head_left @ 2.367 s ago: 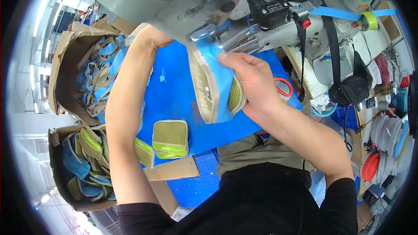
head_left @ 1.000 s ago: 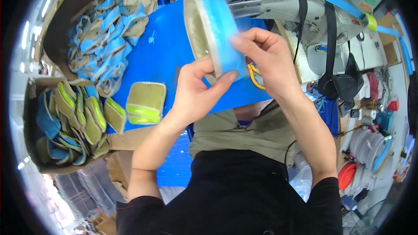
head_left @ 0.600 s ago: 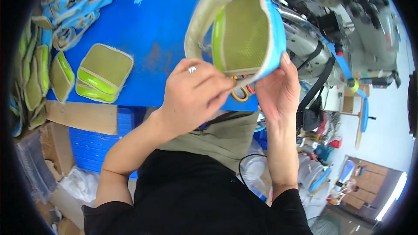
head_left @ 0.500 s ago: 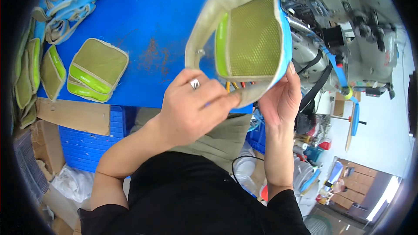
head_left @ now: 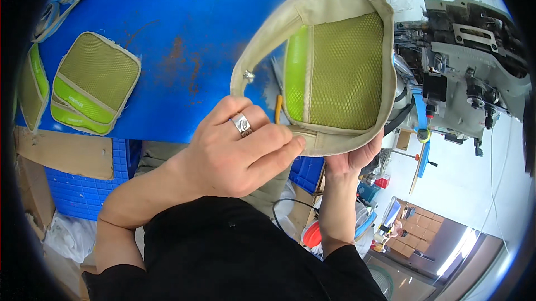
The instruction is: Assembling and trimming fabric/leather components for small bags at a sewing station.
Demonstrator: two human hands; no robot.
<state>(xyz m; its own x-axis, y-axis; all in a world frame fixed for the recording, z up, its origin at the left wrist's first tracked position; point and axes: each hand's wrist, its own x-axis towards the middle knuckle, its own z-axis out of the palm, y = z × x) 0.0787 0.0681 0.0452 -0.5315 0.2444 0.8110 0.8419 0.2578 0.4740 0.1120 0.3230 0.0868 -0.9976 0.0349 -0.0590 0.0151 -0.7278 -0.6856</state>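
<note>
Both hands hold up a half-formed fabric pouch, its olive mesh panel [head_left: 349, 72] edged with a bright green strip [head_left: 296, 72]. A beige fabric band [head_left: 268, 27] runs around the mesh and stands off it on the left as a loop. My left hand [head_left: 240, 150], wearing a ring, pinches the band at the lower left corner between thumb and fingers. From behind the lower right edge, my right hand [head_left: 357, 156] supports the pouch; most of its fingers are hidden. Through the gap shows a small orange handle [head_left: 278, 109], the rest of that tool covered.
On the blue table [head_left: 162, 16] lie a mesh panel [head_left: 97, 66] with green strips and another panel [head_left: 33, 86] beside it. Blue and beige fabric [head_left: 67, 0] is heaped at the far left. A sewing machine [head_left: 469, 72] stands at the right. Cardboard [head_left: 64, 153] lines the table's front.
The pouch has turned so its mesh faces me more squarely, and its blue outer side is no longer visible. My view has shifted right. Both hands keep their hold.
</note>
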